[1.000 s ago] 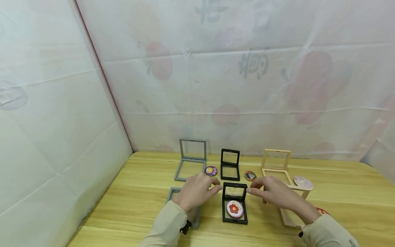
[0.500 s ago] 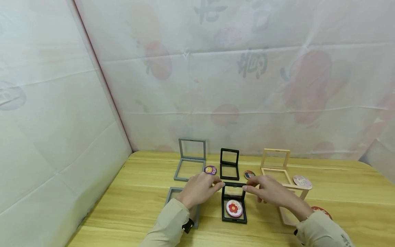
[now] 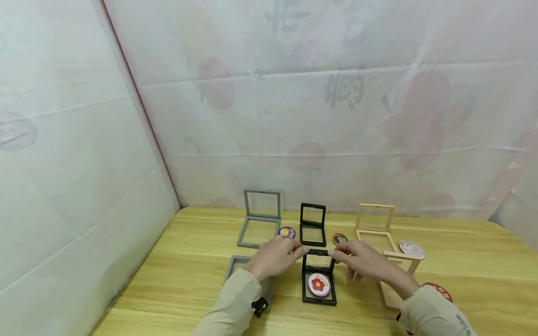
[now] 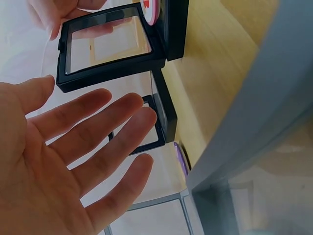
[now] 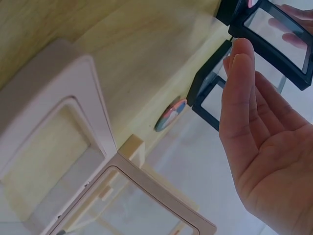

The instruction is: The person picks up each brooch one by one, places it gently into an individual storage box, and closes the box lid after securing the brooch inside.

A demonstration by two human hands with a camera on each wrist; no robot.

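A small black display frame (image 3: pixel 319 301) stands with its lid raised on the table. On its lower half lies a round white badge (image 3: pixel 319 284) with a red flower. My left hand (image 3: pixel 275 257) is at the lid's upper left corner; the left wrist view shows its fingers spread and nearly straight, the thumb (image 4: pixel 36 93) close to the corner. At the upper right corner is my right hand (image 3: pixel 364 259), its fingers extended beside the lid in the right wrist view. Whether either hand touches the lid is hard to tell. Neither hand is curled round it.
Behind stand a raised grey frame (image 3: pixel 259 217), a second black frame (image 3: pixel 313 243) and a beige frame (image 3: pixel 377 205). Round badges lie among them: purple (image 3: pixel 287 232), multicoloured (image 3: pixel 339 239), pale pink (image 3: pixel 412 249). Nearer are another grey frame (image 3: pixel 269 298), another beige frame (image 3: pixel 404 255) and a red badge (image 3: pixel 439 291).
Both hands have moved inward, from just beside the black frame's lid to its upper corners. The lid stays raised and the flower badge lies where it was.
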